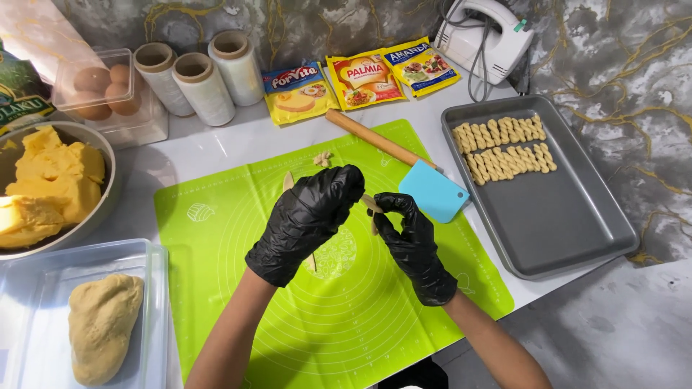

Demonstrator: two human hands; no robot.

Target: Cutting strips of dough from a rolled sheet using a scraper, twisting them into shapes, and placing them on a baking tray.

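One head-worn camera looks steeply down from close above the desk, facing the marbled wall behind it.

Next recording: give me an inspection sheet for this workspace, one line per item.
Surface: white counter with a green baking mat.
Job's things: thin dough strip between both hands; twisted dough sticks in two rows on the grey tray.
Clutter: rolling pin, blue scraper, three sachets, film rolls, eggs, bowl of yellow fat, dough lump in a clear tub.
Grippers: left hand and right hand, black-gloved, pinching the strip.
Cables: hand mixer cord coiled behind the tray.
Surroundings: marbled wall.
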